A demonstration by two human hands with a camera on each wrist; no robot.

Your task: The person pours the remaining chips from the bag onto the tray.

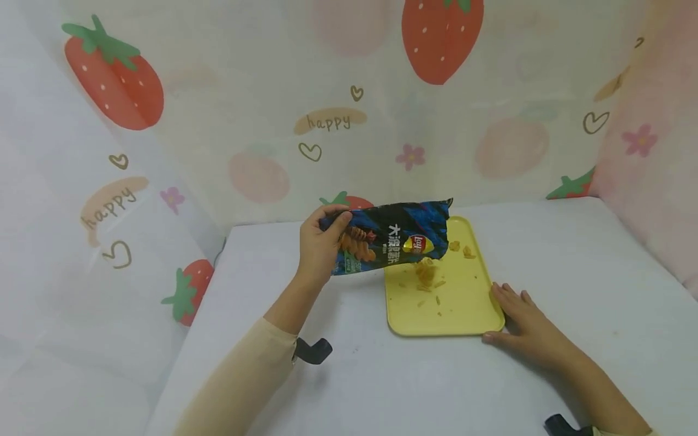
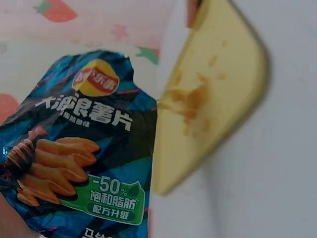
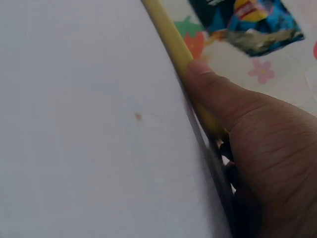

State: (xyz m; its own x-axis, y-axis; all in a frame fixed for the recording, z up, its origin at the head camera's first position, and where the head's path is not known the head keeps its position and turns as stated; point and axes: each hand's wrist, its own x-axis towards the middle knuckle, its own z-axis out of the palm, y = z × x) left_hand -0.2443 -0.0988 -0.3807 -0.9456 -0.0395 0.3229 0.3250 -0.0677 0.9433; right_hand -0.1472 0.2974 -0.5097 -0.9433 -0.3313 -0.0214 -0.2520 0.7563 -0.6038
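My left hand (image 1: 318, 249) grips one end of a blue and black potato chip bag (image 1: 409, 233), thumb on its printed front. The bag lies sideways in the air, its torn end over a yellow tray (image 1: 463, 318). Broken potato chips (image 1: 426, 274) and crumbs are scattered on the tray, and some blurred pieces show just under the bag's opening in the left wrist view. My right hand (image 1: 531, 330) touches the tray's near right corner, thumb along the front edge and extended fingers at the right side. In the right wrist view, the thumb (image 3: 218, 89) presses the tray's rim.
The tray rests on a white table (image 1: 349, 387). Behind it hangs a curtain (image 1: 349, 157) printed with strawberries, hearts and flowers, which also covers the left and right sides. Dark straps (image 1: 313, 351) show at both wrists.
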